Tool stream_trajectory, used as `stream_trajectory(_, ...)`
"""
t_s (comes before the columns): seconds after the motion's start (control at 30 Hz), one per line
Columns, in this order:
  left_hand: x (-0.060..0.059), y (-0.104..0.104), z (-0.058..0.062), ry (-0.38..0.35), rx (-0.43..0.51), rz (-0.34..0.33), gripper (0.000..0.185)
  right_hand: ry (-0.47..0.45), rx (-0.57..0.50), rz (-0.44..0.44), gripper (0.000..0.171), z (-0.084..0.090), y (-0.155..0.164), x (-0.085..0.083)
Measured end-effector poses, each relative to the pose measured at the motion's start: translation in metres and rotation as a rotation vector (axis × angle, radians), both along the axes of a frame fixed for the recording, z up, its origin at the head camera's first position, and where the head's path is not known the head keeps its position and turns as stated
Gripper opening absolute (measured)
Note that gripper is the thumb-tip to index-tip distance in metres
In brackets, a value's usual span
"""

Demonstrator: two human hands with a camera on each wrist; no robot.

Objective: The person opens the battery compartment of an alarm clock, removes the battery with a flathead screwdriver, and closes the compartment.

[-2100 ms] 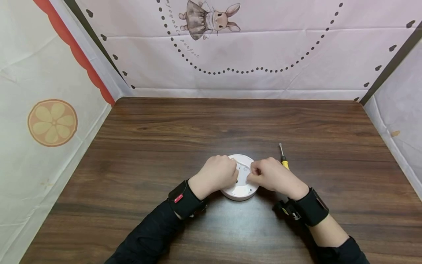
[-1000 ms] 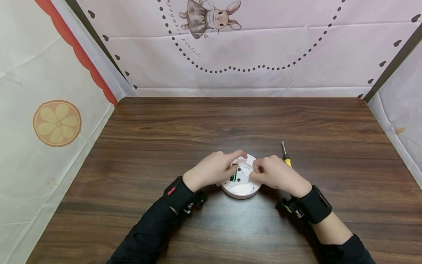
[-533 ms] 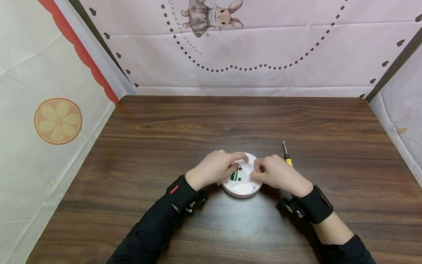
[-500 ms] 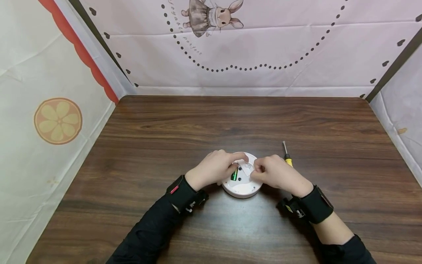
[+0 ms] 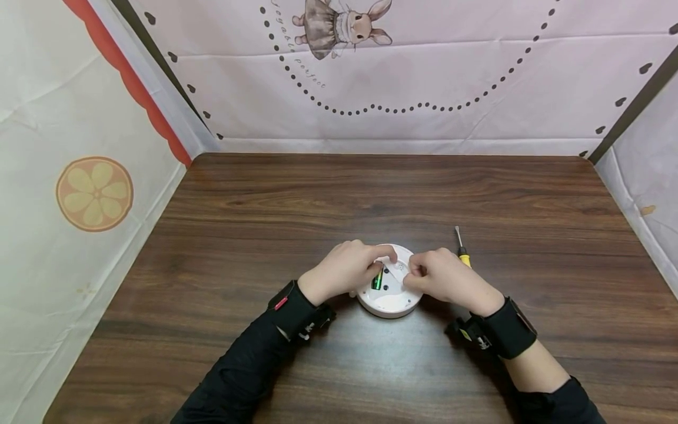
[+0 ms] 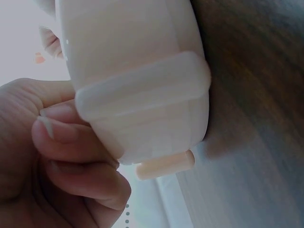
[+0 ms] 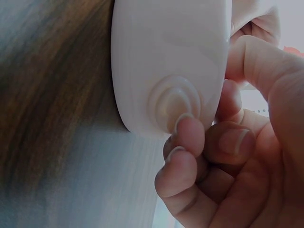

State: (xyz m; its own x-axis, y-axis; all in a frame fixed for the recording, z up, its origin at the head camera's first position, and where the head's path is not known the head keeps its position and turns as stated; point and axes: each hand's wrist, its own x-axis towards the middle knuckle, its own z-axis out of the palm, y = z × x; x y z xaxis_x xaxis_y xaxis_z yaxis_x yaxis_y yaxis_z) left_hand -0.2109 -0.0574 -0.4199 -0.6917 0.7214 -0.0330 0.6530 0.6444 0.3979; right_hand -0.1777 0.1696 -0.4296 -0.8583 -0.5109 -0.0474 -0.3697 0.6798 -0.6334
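A white round battery-powered device (image 5: 389,306) lies on the table, with a green battery (image 5: 377,279) showing in its opening. My left hand (image 5: 344,268) grips the device from its left side. Its index finger reaches across the top, and the thumb is bent beside the battery. At the right edge, my right hand (image 5: 450,280) pinches a white flat piece (image 5: 394,272) that slants over the top. In the left wrist view, the remaining fingers curl beside the device's wall. The right wrist view shows curled fingertips close to a round knob (image 7: 173,107) on the side.
A screwdriver (image 5: 462,250) with a yellow and black handle lies behind my right hand, its tip pointing away. The brown wood-grain table (image 5: 265,200) is bordered by printed cloth (image 5: 424,70) at the back and sides. Each wrist wears a black strap (image 5: 503,328).
About two seconds ago both hands were curled over the device. Since then my left index finger has stretched across the top and the battery has come into view. The white piece has tilted slightly.
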Motion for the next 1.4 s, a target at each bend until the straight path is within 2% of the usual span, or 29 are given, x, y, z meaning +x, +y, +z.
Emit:
stream_trajectory(0.17,0.0,0.001,0.0,-0.017,-0.032,0.033,0.019,-0.005,-0.001,0.002,0.029,0.001,-0.001,0.0)
stream_trajectory(0.3,0.0,0.001,0.0,-0.001,-0.038,0.042,0.014,-0.014,0.006,-0.001,0.029,0.001,-0.001,0.0)
stream_trajectory(0.47,-0.001,-0.001,0.003,0.046,-0.034,0.031,0.012,-0.014,0.01,-0.006,0.027,0.0,-0.002,0.0)
stream_trajectory(0.63,-0.003,-0.007,0.013,0.117,-0.002,0.044,0.012,-0.019,0.004,-0.005,0.028,0.0,-0.002,0.0)
stream_trajectory(0.8,-0.012,-0.023,0.025,0.173,0.096,0.126,0.014,-0.023,0.007,-0.009,0.029,0.001,-0.001,0.0)
stream_trajectory(0.97,-0.027,-0.046,0.027,0.195,0.142,0.249,0.015,-0.022,0.014,-0.014,0.03,0.0,-0.002,0.001)
stream_trajectory(1.17,-0.043,-0.067,0.019,0.144,0.087,0.327,0.02,-0.027,0.009,-0.016,0.03,-0.001,-0.001,0.001)
stream_trajectory(1.4,-0.053,-0.078,0.001,0.037,0.042,0.36,0.019,-0.022,0.009,-0.012,0.03,0.001,-0.002,0.0)
